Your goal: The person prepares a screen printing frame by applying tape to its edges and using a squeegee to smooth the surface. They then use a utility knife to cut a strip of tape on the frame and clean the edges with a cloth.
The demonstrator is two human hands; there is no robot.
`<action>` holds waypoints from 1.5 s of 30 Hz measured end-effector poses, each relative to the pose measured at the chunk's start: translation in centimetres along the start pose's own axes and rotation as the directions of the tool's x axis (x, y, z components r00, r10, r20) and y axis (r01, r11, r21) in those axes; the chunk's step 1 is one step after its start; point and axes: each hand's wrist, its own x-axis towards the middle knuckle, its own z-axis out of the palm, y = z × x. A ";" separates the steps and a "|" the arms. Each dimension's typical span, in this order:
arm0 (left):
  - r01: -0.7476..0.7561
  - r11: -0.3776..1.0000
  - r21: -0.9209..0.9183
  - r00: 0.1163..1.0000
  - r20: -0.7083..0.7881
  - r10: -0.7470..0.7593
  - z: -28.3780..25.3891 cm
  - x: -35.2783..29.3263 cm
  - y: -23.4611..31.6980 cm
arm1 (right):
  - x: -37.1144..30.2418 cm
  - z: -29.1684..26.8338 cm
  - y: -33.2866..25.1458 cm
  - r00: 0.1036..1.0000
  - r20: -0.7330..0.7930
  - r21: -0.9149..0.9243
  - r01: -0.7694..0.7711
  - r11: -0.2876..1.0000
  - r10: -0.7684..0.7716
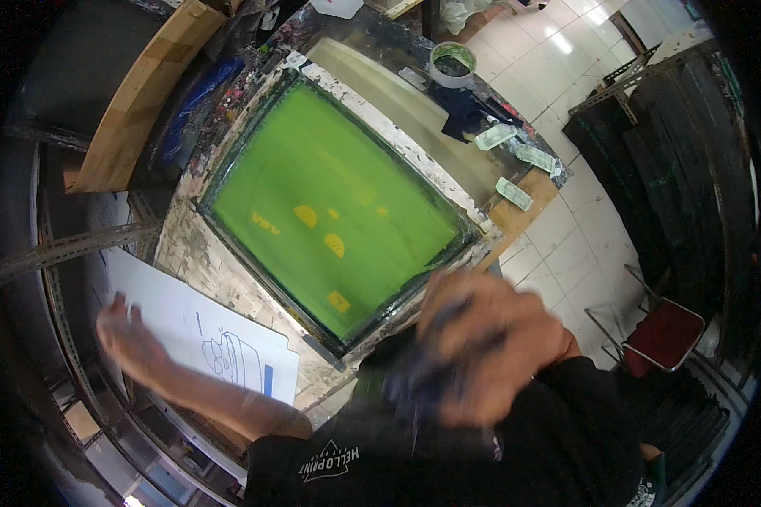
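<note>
A dark blue, cloth-like bundle [423,384], blurred by motion, is in the right hand [490,346], in front of a black shirt [533,456]; the fingers look curled around it. Just beyond lies a green screen [313,182] with pale yellow shapes, its frame [397,122] paint-stained, on a stained worktop [207,262]. The left hand [135,342] reaches out over white sheets [165,291] with a blue drawing, its fingers loosely spread and holding nothing. Past the frame sit a bowl [454,82] and green paper slips [495,137]; at right, a red-seated chair [664,335]
</note>
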 end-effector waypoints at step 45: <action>-0.349 0.780 0.520 0.746 0.658 -0.104 33.3 1.8 -25.5 | -18.8 -2.9 14.6 0.529 -0.536 0.356 -0.564 0.745 0.657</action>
